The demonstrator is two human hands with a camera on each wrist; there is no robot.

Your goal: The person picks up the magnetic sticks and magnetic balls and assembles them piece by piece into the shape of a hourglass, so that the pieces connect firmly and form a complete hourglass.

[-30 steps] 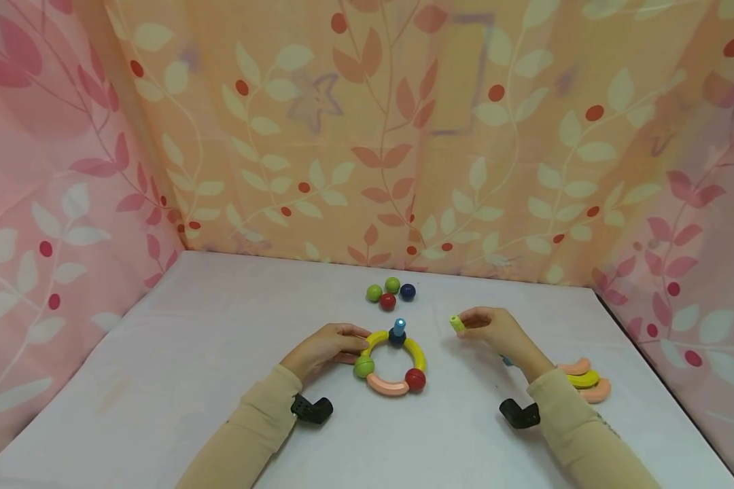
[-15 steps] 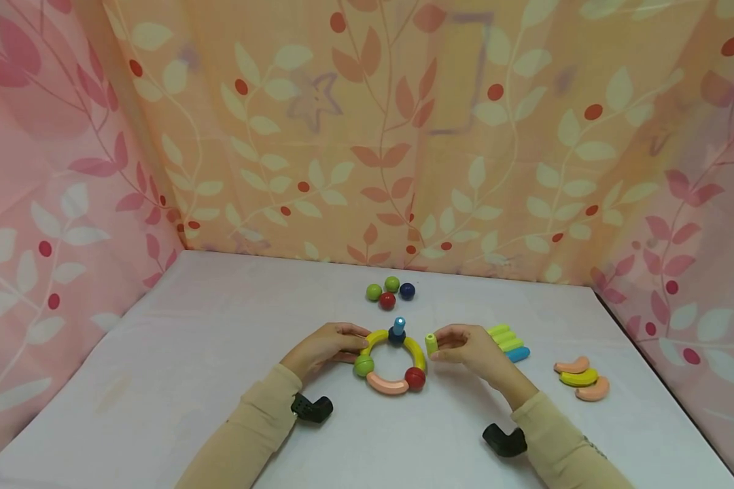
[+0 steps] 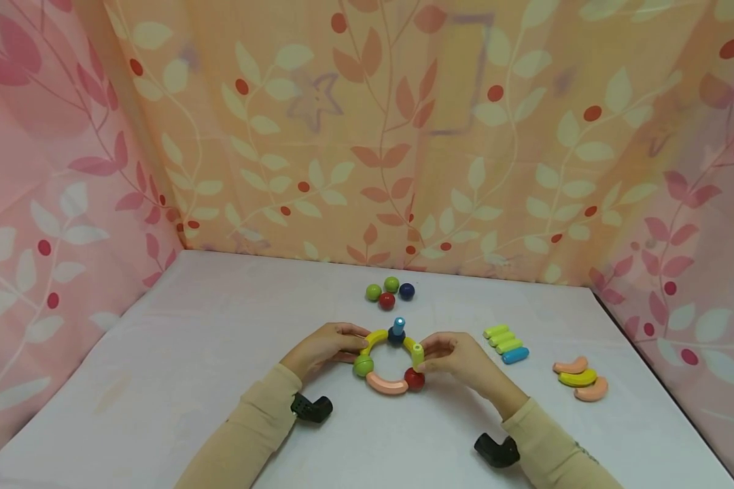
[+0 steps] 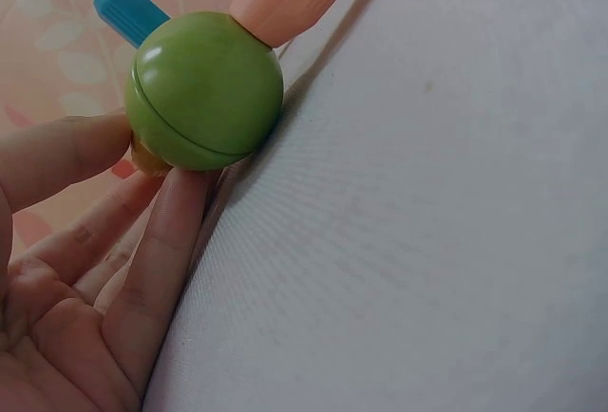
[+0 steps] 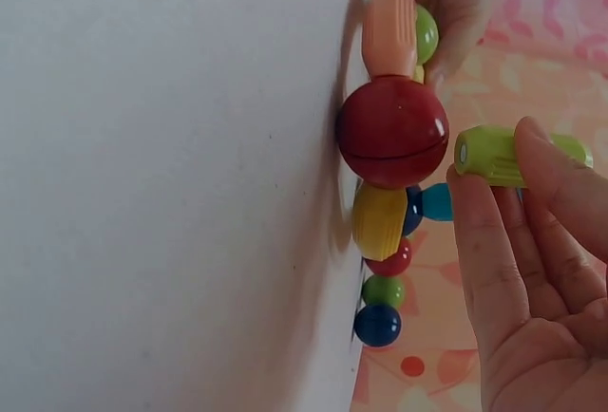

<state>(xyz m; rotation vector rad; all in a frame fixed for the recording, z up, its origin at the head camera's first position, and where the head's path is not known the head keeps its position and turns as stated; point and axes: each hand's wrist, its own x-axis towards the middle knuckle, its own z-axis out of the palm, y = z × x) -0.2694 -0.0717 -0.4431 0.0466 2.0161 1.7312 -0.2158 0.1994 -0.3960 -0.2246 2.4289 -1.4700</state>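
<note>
A toy ring of curved bars and balls lies on the table. Its left yellow curved bar is pinched beside the green ball by my left hand. A blue rod stands upright on the ring's dark blue ball at the back. Between thumb and fingertips, my right hand holds a light green rod upright, its lower end just above the ring's red ball. A peach curved bar forms the front of the ring.
Behind the ring, loose green, red and dark blue balls sit together. To the right lie several light green rods with a blue rod. Farther right are peach and yellow curved bars. Patterned curtains enclose the white table.
My right hand has brought the light green rod leftward and down from the right to over the ring's red ball. The left hand and the ring have stayed in place.
</note>
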